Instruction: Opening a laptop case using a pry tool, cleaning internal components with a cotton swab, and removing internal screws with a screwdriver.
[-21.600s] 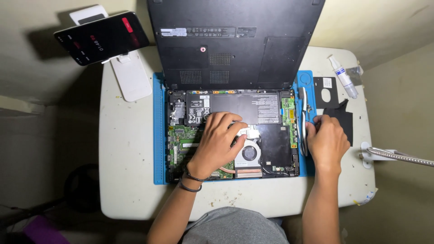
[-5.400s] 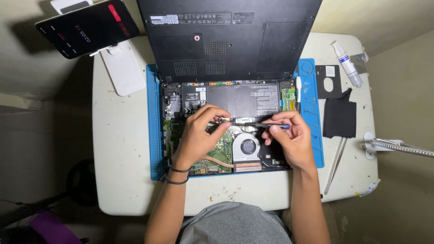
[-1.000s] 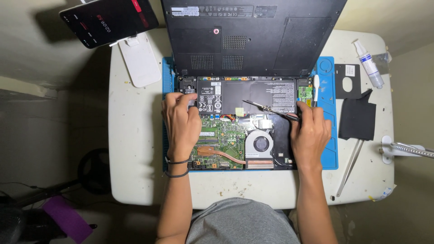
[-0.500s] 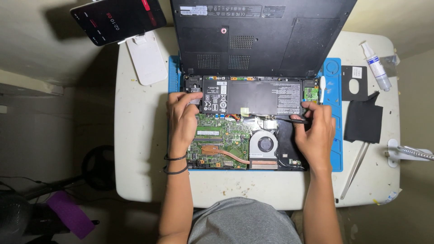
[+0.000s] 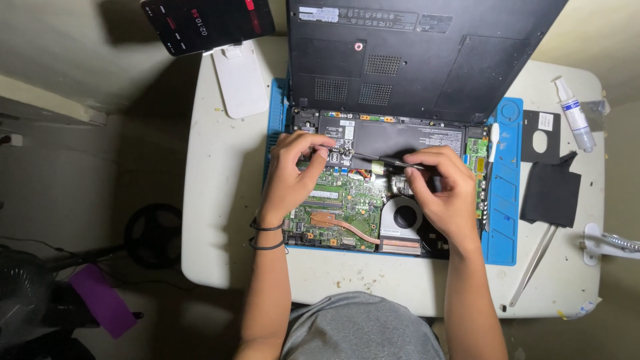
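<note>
While the right hand clamped the thin, light screwdriver by its handle, the left hand pinched together on the fragile circuit board.

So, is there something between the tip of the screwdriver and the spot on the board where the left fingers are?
Nothing visible. The right hand holds the screwdriver with its tip right beside the left hand fingertips, over the open laptop near the battery's lower edge. The exact contact point is too small to see.
</note>
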